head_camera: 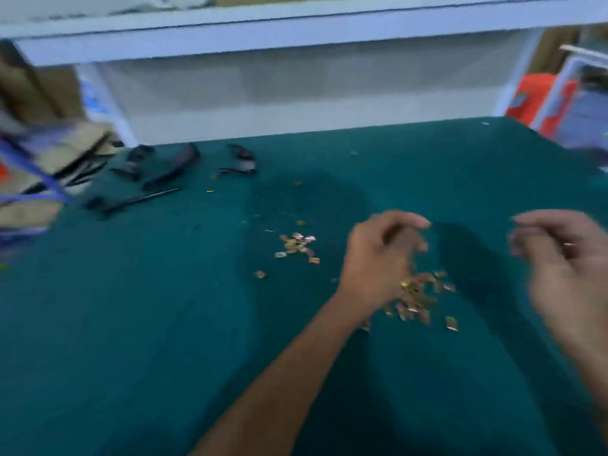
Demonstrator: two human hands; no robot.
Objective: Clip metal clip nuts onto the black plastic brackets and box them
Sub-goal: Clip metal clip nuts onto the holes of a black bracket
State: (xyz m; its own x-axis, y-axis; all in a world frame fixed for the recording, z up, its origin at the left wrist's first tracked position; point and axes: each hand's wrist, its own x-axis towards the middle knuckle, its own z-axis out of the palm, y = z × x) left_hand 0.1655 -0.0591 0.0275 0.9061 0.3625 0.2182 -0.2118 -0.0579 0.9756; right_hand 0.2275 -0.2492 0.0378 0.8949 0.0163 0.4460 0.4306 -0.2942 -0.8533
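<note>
- The clip nuts (416,296) lie in a loose heap on the green desk (164,324) toward its near right part, and a smaller scatter of clip nuts (297,246) lies just to the heap's left, nearer the middle.
- The black plastic brackets (158,174) lie well apart from the nuts, near the desk's far left corner, beside a cardboard box (39,166) at the left edge (badly blurred).
- The left hand (378,258) hangs right over the near heap with fingers curled; whether it pinches a nut I cannot tell through the blur.
- The right hand (566,268) hovers at the right edge, fingers loosely bent, seemingly holding nothing.
- The nuts look tiny, light, stiff and probably slick, so they likely suit a fingertip pinch across the flat sides, one at a time.
- The brackets look long, thin and rigid; holding one near the clip seat would probably steady it.
</note>
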